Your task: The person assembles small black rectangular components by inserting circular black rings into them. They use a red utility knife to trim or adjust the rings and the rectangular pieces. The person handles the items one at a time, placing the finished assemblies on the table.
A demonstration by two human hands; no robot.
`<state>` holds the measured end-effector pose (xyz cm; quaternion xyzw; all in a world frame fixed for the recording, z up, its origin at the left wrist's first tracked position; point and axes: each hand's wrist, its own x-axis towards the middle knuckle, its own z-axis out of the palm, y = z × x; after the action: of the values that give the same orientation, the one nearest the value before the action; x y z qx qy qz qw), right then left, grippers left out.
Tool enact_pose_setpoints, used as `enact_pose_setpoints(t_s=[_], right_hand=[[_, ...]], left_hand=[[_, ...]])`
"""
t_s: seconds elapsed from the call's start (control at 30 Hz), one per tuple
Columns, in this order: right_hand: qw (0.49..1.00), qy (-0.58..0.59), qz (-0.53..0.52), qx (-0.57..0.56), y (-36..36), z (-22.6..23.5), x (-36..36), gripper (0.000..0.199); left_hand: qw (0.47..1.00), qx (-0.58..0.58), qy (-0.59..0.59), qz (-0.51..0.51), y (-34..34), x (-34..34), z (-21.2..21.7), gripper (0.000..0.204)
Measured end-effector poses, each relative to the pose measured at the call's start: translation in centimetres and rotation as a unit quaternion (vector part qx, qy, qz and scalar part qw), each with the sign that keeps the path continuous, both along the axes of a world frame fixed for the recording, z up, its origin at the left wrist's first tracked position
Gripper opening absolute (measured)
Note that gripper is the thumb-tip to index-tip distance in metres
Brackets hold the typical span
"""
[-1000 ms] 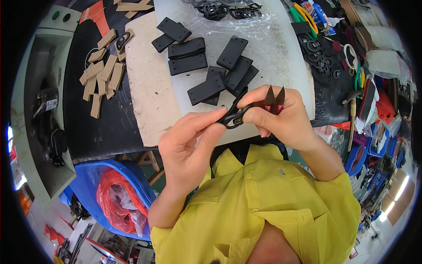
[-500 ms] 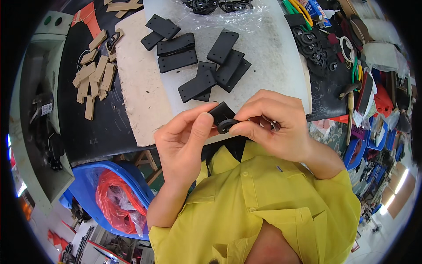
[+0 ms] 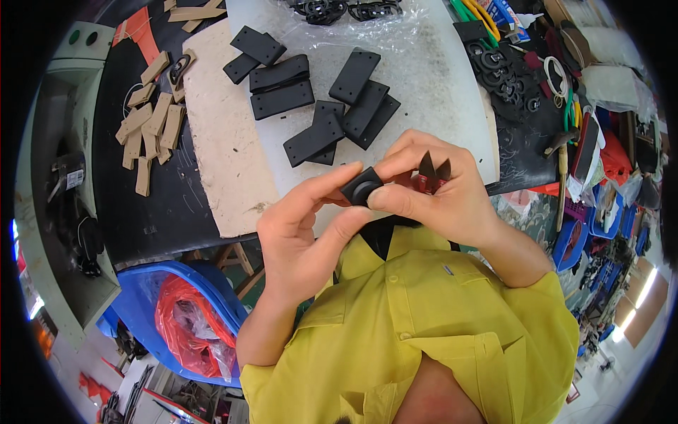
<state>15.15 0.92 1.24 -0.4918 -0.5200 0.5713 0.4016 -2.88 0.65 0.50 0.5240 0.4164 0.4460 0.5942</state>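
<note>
No legible text, even on white label point(image 3: 74, 177)

2 hands, 1 left hand point(image 3: 293, 226) and 1 right hand point(image 3: 455, 205), meet mid-frame around 1 black tab point(image 3: 366, 191), with 1 small cutter point(image 3: 426, 171) of 2 pointed blades just to their right. Above them, at upper centre, lie at least 9 black plates point(image 3: 366, 109), and at upper left at least 9 tan strips point(image 3: 161, 113) under 1 black round fitting point(image 3: 181, 68). The top edge shows 2 black bundles point(image 3: 374, 10), the far upper left 2 round buttons point(image 3: 75, 37).
</note>
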Motion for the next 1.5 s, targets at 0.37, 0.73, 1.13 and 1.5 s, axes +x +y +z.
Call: enact_pose_setpoints(t_s=[0.37,0.73,1.13,1.5], right_hand=[[0.982,0.078,-0.003,-0.173,0.6,1.1,-0.2,0.020],[0.945,0.182,-0.052,-0.266,1.1,0.2,-0.6,0.021],[0.921,-0.213,0.008,0.325,0.6,0.2,0.5,0.022],[0.993,-0.114,0.027,0.032,0.5,0.4,0.0,0.013]], left_hand=[[0.991,-0.109,-0.065,0.030,0.2,0.3,0.6,0.044],[0.976,-0.185,-0.100,0.054,1.5,0.7,0.1,0.037],[0.965,-0.253,-0.059,0.044,0.5,-1.8,-0.1,0.022],[0.965,-0.260,-0.022,0.005,0.1,-0.3,0.7,0.019]])
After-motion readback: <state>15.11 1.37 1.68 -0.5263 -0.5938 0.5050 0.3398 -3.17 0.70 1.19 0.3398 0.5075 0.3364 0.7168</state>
